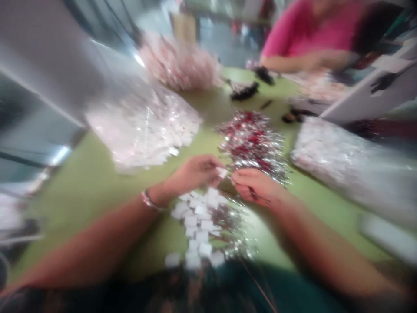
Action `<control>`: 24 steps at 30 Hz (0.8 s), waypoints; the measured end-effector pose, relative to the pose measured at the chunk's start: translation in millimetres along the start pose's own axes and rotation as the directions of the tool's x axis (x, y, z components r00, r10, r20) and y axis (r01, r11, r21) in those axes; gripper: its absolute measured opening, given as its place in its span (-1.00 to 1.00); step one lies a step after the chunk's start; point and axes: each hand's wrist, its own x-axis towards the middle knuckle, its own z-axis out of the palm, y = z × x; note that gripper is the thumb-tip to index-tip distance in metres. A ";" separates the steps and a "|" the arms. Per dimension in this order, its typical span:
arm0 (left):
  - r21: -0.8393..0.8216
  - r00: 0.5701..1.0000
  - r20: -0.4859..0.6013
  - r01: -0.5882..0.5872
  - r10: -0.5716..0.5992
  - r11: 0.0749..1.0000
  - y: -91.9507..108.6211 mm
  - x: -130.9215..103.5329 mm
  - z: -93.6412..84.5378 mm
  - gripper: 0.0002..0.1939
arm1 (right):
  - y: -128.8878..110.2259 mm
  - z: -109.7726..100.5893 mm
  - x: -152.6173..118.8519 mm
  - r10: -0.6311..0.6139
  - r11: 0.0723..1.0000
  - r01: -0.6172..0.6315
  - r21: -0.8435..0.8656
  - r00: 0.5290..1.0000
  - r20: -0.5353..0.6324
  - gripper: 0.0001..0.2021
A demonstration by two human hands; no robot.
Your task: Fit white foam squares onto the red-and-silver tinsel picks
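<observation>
Near the middle of the table, my left hand (200, 170) pinches a small white tag (222, 172) between thumb and fingertips. Close beside it, my right hand (254, 184) is closed in a pinch, its fingertips almost at the tag. Something thin and dark shows under its palm, too blurred to name. Below both hands lie several white tags (206, 224) in overlapping rows, with thin dark red strands and silvery ends to their right. Beyond my right hand is a heap of red and silver shiny pieces (250, 139).
A clear plastic bag of white pieces (143, 130) lies on the green table (87, 174) at left. Pink bagged goods (182, 63) and dark-tipped bundles (243, 90) are farther back. Another plastic bag (345, 165) lies at right. A person in a pink top (302, 32) sits across.
</observation>
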 end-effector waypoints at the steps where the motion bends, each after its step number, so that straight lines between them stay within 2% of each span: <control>1: -0.002 1.000 0.005 0.022 -0.022 1.000 -0.3 0.2 1.0 -0.76 | -2.0 2.9 -1.1 -0.010 0.999 0.009 -0.042 1.000 -0.025 -0.75; 3: 0.003 0.999 -0.011 0.053 -0.053 0.999 -1.0 0.3 4.6 -0.79 | -6.2 11.2 -4.1 -0.057 0.979 0.033 -0.200 0.992 -0.115 -0.71; 5: 0.001 0.997 -0.032 0.067 -0.067 0.998 -1.8 -0.3 9.6 -0.82 | -8.6 20.1 -6.3 -0.160 0.926 0.076 -0.370 0.966 -0.202 -0.69; 9: 0.044 0.997 -0.051 0.052 -0.050 0.998 1.2 -1.1 16.9 -0.83 | -5.5 28.7 -2.7 -0.304 0.828 0.120 -0.548 0.917 -0.258 -0.70; 11: 0.154 0.999 -0.039 0.029 -0.023 0.988 8.4 -0.6 14.5 -0.83 | -1.9 26.0 2.8 -0.327 0.787 0.117 -0.606 0.912 -0.249 -0.70; 13: 0.341 1.000 -0.022 -0.009 0.018 0.940 19.2 -0.1 4.8 -0.80 | 2.4 20.1 9.2 -0.385 0.719 0.127 -0.684 0.892 -0.239 -0.71; 15: 0.594 0.993 -0.084 -0.016 0.082 0.805 30.4 -0.7 -11.9 -0.73 | 7.8 14.7 14.3 -0.478 0.591 0.125 -0.797 0.849 -0.222 -0.74; 16: 0.724 0.973 -0.182 0.037 0.140 0.689 34.7 -1.5 -21.7 -0.71 | 11.0 13.6 15.8 -0.510 0.509 0.111 -0.854 0.838 -0.195 -0.76; 17: 0.828 0.948 -0.260 0.122 0.183 0.547 37.5 -2.6 -31.4 -0.70 | 14.5 14.2 16.3 -0.519 0.426 0.096 -0.900 0.840 -0.156 -0.77; 19: 0.929 0.950 -0.276 0.224 0.148 0.293 38.2 -5.4 -47.9 -0.76 | 21.6 20.4 14.6 -0.473 0.302 0.083 -0.950 0.878 -0.073 -0.77; 20: 0.949 0.956 -0.264 0.235 0.125 0.210 36.4 -6.6 -53.6 -0.77 | 24.9 25.5 12.7 -0.439 0.266 0.089 -0.960 0.898 -0.038 -0.77; 22: 0.968 0.971 -0.224 0.211 0.087 0.137 30.2 -8.3 -59.7 -0.75 | 29.6 36.4 8.2 -0.388 0.220 0.120 -0.968 0.921 0.026 -0.81; 24: 0.975 0.978 -0.188 0.174 0.091 0.138 24.5 -9.1 -60.9 -0.74 | 30.8 43.5 4.4 -0.359 0.234 0.176 -0.956 0.929 0.084 -0.81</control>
